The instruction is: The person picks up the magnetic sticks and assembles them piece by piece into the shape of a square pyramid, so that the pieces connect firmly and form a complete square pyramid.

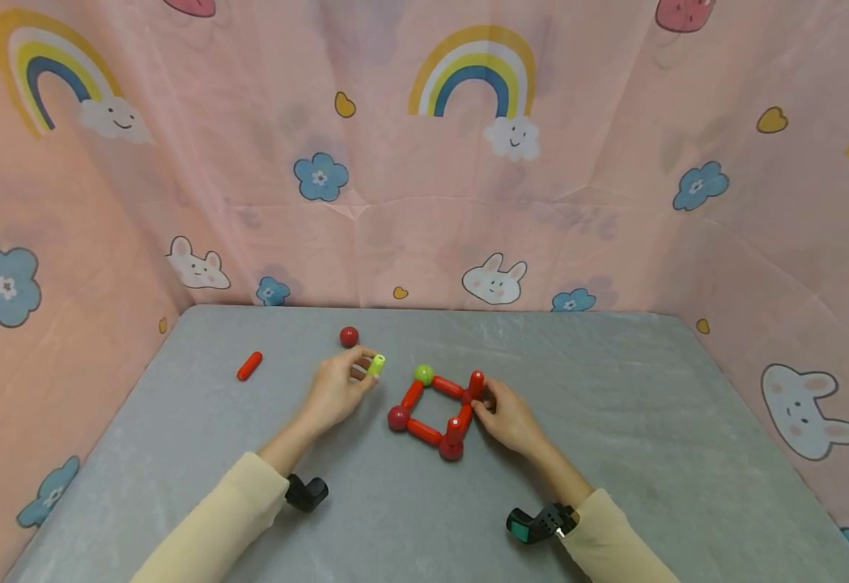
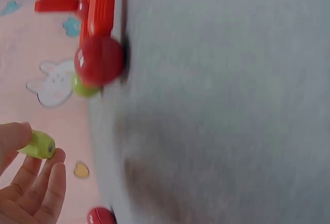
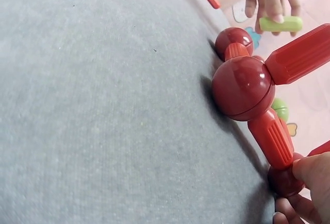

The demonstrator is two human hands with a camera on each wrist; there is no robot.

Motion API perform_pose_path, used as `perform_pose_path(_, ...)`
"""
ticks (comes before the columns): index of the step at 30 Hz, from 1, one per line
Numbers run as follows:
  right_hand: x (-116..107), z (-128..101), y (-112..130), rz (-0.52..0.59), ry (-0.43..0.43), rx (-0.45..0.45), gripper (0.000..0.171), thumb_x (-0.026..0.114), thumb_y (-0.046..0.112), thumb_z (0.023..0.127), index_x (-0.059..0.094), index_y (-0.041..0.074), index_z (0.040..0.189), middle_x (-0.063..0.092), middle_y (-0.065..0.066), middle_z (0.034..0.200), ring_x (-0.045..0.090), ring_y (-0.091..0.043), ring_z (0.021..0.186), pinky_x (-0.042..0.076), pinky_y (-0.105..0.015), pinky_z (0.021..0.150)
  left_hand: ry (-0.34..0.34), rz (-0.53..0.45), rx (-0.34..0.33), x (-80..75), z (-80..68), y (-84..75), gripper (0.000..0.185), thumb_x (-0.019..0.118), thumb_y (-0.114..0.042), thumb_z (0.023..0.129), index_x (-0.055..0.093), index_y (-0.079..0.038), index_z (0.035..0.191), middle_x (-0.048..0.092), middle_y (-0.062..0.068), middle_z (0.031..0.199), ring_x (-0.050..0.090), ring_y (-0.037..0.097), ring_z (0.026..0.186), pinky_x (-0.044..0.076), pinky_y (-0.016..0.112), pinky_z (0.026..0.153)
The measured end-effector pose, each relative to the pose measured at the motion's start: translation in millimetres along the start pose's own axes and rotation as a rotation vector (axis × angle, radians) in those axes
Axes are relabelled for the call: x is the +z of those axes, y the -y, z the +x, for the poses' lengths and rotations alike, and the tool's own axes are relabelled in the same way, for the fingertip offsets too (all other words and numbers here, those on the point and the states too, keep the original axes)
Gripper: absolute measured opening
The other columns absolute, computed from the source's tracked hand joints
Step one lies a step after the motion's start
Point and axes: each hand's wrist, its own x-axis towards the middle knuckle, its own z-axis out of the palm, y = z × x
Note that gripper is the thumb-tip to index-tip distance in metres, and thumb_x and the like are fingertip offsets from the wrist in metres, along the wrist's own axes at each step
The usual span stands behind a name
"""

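Note:
My left hand (image 1: 333,390) pinches a short yellow-green rod (image 1: 376,365) between thumb and fingertips, raised off the table; in the left wrist view a grey dot shows on the end of that rod (image 2: 41,145). On the table lies a four-sided frame of red rods (image 1: 424,431) joined by balls. One corner ball is green (image 1: 424,374); the others are red, such as the near one (image 1: 451,449). Red rods (image 1: 454,429) stand up from two red balls. My right hand (image 1: 513,417) grips the far-right red ball (image 3: 284,182) with thumb and fingers.
A loose red ball (image 1: 349,337) sits behind my left hand. Farther left lies a loose red rod (image 1: 249,366). The grey tabletop (image 1: 650,421) meets a pink patterned cloth (image 1: 395,227) at the back and sides.

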Motion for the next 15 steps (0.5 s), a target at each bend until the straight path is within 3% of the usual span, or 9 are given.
perform_pose_path(8,-0.3,-0.5,0.2,0.008,0.005,0.001,0.026,0.061,0.008,0.085,0.057,0.001,0.110,0.061,-0.016,0.106,0.060,-0.023,0.087,0.049,-0.038,0.076,0.003,-0.169,-0.004,8.6,-10.2,-12.8,0.026,0.072,-0.001,0.074,0.064,-0.012,0.095,0.066,0.004,0.087,0.066,0.017,0.074,0.054,0.028,0.064)
perform_pose_path(15,-0.2,-0.6,-0.3,0.009,0.002,0.000,0.025,0.061,0.008,0.085,0.058,0.001,0.109,0.061,-0.016,0.106,0.060,-0.023,0.086,0.048,-0.038,0.076,0.042,-0.249,-0.001,14.7,-15.2,-10.2,0.025,0.073,-0.001,0.074,0.064,-0.012,0.094,0.067,0.001,0.086,0.065,0.012,0.077,0.053,0.023,0.068)
